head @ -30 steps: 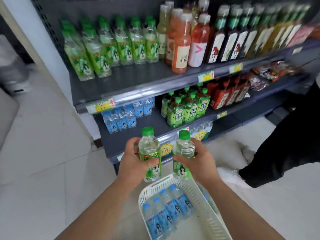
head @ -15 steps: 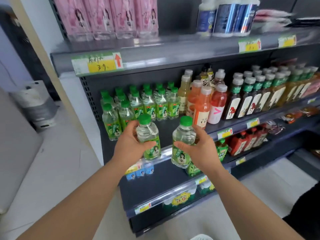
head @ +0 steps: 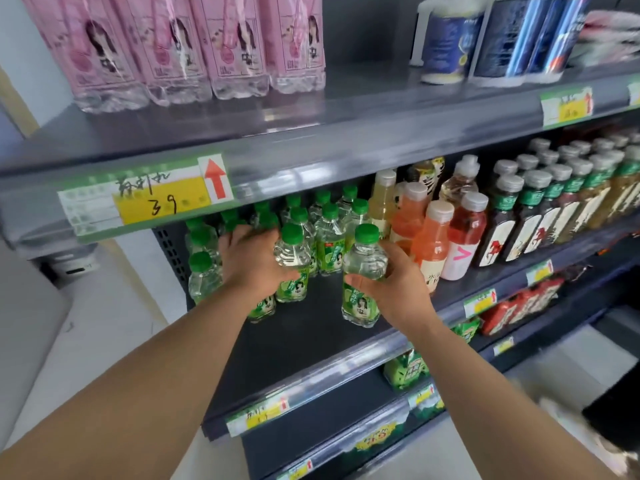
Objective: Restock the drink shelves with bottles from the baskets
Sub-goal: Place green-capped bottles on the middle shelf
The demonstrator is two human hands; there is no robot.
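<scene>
Head view: I see the left grip [head: 254, 261] clasped around a green-capped bottle [head: 292, 259], thumb across its label, just in front of the row of matching bottles [head: 329, 237] on the middle shelf [head: 304, 337]. The right grip [head: 398, 289] is wrapped around a second green-capped bottle [head: 363, 268] from its right side, fingers curled behind it and thumb in front. That bottle tilts slightly over the front part of the same shelf; I cannot tell whether its base touches the shelf. The two held bottles are near each other but apart. Orange drink bottles [head: 429, 244] stand just beside the right grip, with dark bottles [head: 512, 223] further right. A yellow price tag [head: 145, 199] with a red arrow sits on the shelf edge above, under pink-labelled bottles [head: 194, 46].
</scene>
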